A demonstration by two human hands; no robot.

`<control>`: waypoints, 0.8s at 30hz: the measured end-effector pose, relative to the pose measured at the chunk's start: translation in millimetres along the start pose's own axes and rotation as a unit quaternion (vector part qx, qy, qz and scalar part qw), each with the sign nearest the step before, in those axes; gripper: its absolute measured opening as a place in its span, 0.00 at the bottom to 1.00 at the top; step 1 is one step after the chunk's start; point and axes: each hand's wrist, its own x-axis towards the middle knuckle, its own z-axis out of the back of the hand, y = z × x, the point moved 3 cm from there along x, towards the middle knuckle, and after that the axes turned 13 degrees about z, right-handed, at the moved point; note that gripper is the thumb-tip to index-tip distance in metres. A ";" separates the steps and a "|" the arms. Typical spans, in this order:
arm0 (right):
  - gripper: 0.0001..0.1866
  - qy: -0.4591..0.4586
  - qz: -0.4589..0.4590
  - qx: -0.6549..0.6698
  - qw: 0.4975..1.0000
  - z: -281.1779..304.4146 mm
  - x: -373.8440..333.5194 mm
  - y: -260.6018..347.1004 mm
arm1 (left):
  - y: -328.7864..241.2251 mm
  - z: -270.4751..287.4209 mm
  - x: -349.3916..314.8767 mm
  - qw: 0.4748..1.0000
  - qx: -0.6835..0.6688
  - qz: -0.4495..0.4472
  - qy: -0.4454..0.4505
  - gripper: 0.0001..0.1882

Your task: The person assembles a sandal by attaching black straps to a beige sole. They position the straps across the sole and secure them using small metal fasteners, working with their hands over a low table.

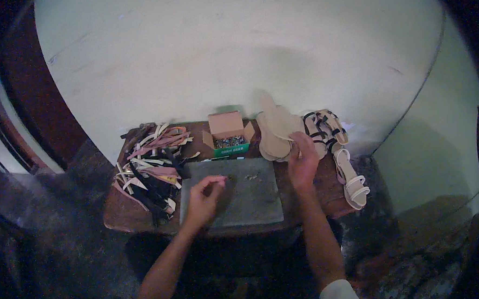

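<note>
My right hand (303, 159) grips the near end of a beige sandal sole (279, 119), which tilts up over a pile of similar beige soles (272, 146). Above the grey mat (242, 203), my left hand (205, 197) is closed with thumb and forefinger together. Whatever sits in that pinch is too small to make out. A few tiny pieces (250, 176) lie on the mat, just right of the left fingertips. Behind the mat stands an open green box (231, 150) with brown flaps, filled with small metal pieces.
Tangled black, white and pink straps (156, 170) cover the left part of the brown table (121, 218). Strappy black sandals (325, 126) and a white sandal (354, 184) sit along the right edge. A pale wall (165, 83) rises directly behind the table.
</note>
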 end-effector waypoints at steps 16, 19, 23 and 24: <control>0.18 0.455 0.135 0.211 0.855 -25.9 -58.4 165.9 | 23.6 33.6 -26.6 0.986 -0.043 0.143 -0.070 0.22; 0.18 0.480 0.095 0.225 0.842 -21.1 -51.3 150.2 | -0.2 26.8 -38.8 0.985 0.038 0.163 -0.042 0.19; 0.17 0.454 0.070 0.251 0.852 -24.0 -52.5 136.8 | -0.8 25.2 -45.9 0.993 0.090 0.074 -0.037 0.18; 0.17 0.460 0.076 0.247 0.849 -23.1 -53.7 136.4 | -0.5 24.4 -48.0 0.993 0.108 0.018 -0.038 0.19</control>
